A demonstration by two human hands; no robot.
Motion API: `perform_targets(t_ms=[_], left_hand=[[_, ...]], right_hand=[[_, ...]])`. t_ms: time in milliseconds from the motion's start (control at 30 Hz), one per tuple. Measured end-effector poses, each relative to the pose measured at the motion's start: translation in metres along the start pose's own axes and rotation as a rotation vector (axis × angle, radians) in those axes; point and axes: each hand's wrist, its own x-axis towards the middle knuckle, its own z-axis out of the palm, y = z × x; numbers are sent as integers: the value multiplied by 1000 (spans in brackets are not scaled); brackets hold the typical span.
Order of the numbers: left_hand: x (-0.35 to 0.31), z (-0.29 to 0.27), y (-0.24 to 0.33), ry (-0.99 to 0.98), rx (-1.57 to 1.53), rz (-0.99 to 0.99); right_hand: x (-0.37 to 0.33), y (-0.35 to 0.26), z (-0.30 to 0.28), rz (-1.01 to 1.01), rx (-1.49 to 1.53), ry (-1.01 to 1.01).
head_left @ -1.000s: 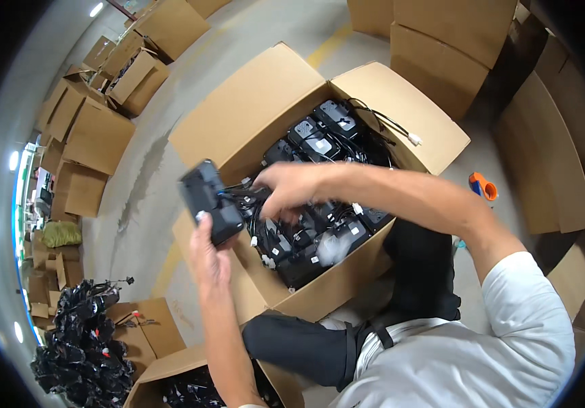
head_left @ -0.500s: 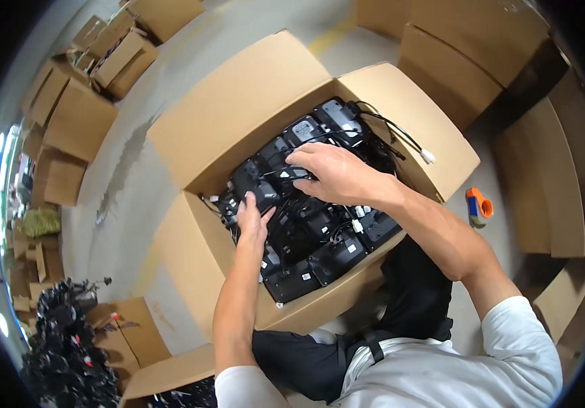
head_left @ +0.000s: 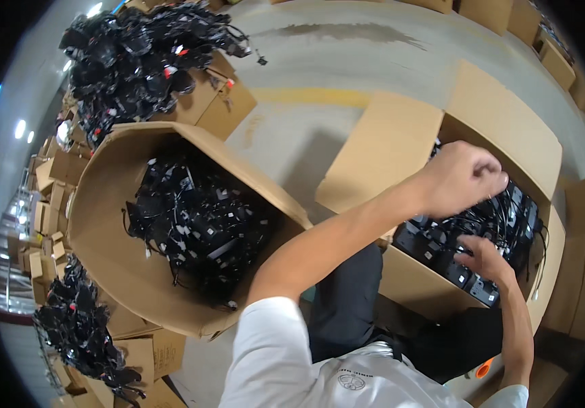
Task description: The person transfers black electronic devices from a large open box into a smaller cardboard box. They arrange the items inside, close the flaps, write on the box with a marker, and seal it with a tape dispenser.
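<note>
An open cardboard box (head_left: 411,282) at the right holds several black plastic units (head_left: 428,251) with small white labels and tangled black cables (head_left: 503,211). Above the middle of that box is my left hand (head_left: 466,177), its fingers loosely curled with nothing visible in them. My right hand (head_left: 486,258) hovers lower, close over the units on the near side. Its fingers are apart and appear empty, though slightly blurred. To the left stands a second open box (head_left: 102,211), partly filled with black cabled parts (head_left: 204,224) and small white connectors.
A heap of black parts (head_left: 136,61) with red bits rises behind the left box. Another black heap (head_left: 75,319) lies at the lower left among cardboard boxes. An orange round tool (head_left: 484,368) is on the floor near my right arm. Yellow floor tape (head_left: 313,96) crosses behind.
The view has swung left, bringing the second box into sight. My left hand has come off the black unit it touched, and my right hand has opened and moved to the near side.
</note>
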Motion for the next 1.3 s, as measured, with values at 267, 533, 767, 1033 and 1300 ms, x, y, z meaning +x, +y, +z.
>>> perform_targets(t_ms=[267,533,767,1033,1300], left_hand=[[-349,-215,-77,1296,338,-564],[-539,-349,-182,1398,1381,-1212],[-536,-346,-212,1229,1014,-1181],[-477,-262,-54,1032,569,-821],[-426,-211,72,976,336,-772]], right_hand=[[6,-85,31,22,107,-268],[25,-88,71,64,93,-131],[29,-94,79,4,17,-50],[15,-82,76,30,3,-18],[15,-81,78,11,24,-76]])
